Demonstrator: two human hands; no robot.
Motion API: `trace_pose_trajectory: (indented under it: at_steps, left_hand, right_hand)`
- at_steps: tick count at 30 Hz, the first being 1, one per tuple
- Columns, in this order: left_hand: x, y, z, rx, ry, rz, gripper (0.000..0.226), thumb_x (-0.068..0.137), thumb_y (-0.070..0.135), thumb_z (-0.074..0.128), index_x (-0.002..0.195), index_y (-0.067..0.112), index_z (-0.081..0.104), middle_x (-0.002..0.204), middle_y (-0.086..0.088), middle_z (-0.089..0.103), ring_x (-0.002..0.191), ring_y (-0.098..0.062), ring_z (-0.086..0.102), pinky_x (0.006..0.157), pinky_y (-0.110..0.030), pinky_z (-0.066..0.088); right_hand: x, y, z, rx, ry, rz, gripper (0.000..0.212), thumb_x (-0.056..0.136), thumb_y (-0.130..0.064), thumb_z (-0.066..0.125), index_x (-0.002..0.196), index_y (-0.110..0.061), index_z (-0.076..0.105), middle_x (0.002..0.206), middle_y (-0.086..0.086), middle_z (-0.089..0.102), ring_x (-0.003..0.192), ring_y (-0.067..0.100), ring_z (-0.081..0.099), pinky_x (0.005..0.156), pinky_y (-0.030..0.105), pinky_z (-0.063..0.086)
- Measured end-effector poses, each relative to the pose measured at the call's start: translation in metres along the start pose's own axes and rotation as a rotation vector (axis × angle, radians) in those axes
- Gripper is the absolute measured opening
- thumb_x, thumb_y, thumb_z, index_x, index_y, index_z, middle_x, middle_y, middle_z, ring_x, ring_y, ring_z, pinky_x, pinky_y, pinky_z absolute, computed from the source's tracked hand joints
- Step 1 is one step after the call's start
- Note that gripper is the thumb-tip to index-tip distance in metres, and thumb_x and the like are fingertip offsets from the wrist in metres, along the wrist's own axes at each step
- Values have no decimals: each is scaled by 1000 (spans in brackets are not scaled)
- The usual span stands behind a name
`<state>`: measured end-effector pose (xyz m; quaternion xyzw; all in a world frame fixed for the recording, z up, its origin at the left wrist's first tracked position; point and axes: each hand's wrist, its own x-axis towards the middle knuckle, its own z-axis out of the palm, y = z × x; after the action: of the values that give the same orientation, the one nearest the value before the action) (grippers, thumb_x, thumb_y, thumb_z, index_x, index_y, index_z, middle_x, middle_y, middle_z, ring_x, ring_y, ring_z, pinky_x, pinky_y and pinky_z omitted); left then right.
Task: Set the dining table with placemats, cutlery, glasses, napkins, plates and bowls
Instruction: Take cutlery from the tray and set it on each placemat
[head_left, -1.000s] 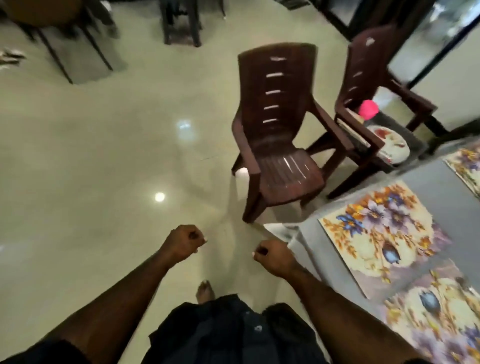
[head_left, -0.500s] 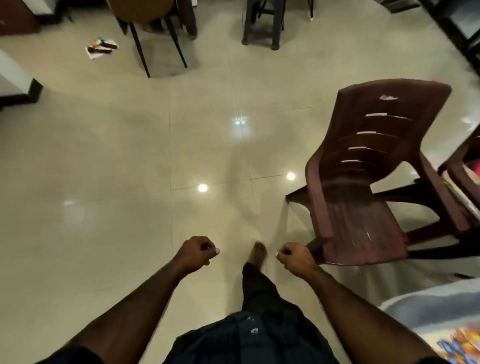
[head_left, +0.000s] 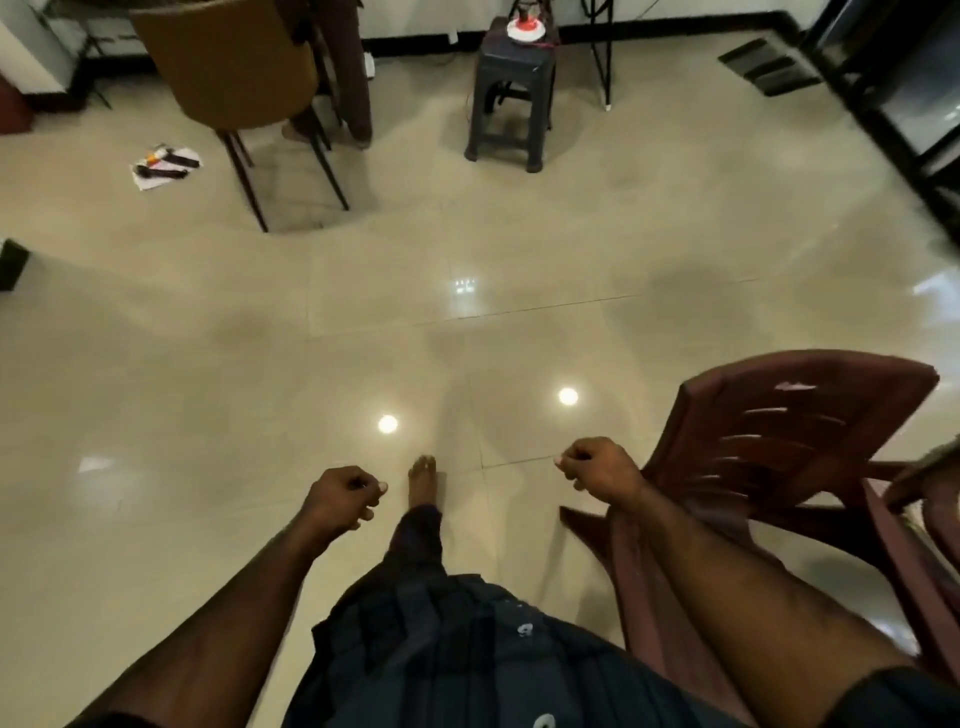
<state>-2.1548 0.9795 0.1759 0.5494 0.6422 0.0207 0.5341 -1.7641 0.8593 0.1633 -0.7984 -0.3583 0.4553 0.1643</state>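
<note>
Left hand (head_left: 340, 496) clenched in a fist, nothing in it, lower centre. Right hand (head_left: 602, 467) also clenched and holding nothing, right of centre, in front of a maroon plastic chair (head_left: 779, 452) at lower right. Bare foot (head_left: 423, 480) on the glossy floor (head_left: 208, 364) between the hands. Dark stool (head_left: 511, 88) at top centre. No dining table or tableware in frame.
</note>
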Motion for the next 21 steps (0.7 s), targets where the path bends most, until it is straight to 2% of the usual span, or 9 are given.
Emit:
trace_pose_trajectory:
  at_steps: [3, 9, 11, 13, 18, 21]
  left_hand:
    - [83, 63, -4, 53, -56, 44, 16, 94, 23, 78, 89, 8, 74, 84, -10, 76, 70, -24, 71, 61, -32, 53]
    - [224, 240, 5, 301, -275, 214, 18, 93, 30, 80, 87, 13, 75, 79, -5, 77, 71, -23, 76, 62, -34, 56]
    - [257, 306, 18, 376, -336, 276, 18, 92, 30, 80, 87, 14, 74, 79, -4, 77, 71, -23, 76, 64, -34, 56]
    - [284, 362, 39, 396, -376, 326, 17, 92, 29, 80, 86, 14, 74, 80, -6, 77, 70, -23, 76, 64, -34, 54]
    - [363, 474, 120, 444, -465, 367, 16, 92, 28, 80, 86, 13, 75, 80, -9, 76, 67, -20, 73, 60, -34, 52]
    - [400, 534, 173, 495, -484, 366, 16, 92, 26, 80, 87, 12, 75, 80, -10, 76, 67, -21, 72, 58, -31, 52]
  right_hand:
    - [54, -30, -28, 103, 30, 43, 22, 92, -38, 75, 84, -17, 74, 79, 1, 76, 71, 18, 74, 64, 31, 55]
    - [134, -63, -81, 315, 127, 248, 22, 94, -35, 74, 91, -13, 74, 87, 3, 75, 76, 18, 72, 60, 24, 50]
    - [156, -71, -107, 399, 172, 278, 23, 95, -32, 74, 94, -9, 74, 87, 4, 74, 73, 14, 68, 51, 16, 46]
    - [177, -73, -136, 444, 194, 298, 24, 96, -30, 73, 96, -6, 74, 86, 4, 73, 69, 12, 66, 46, 13, 43]
    - [255, -40, -211, 518, 228, 368, 19, 93, -32, 74, 86, -14, 72, 82, 1, 73, 66, 14, 68, 47, 16, 44]
    - [295, -9, -267, 551, 250, 427, 22, 95, -31, 74, 91, -10, 73, 84, 4, 73, 67, 16, 67, 46, 16, 44]
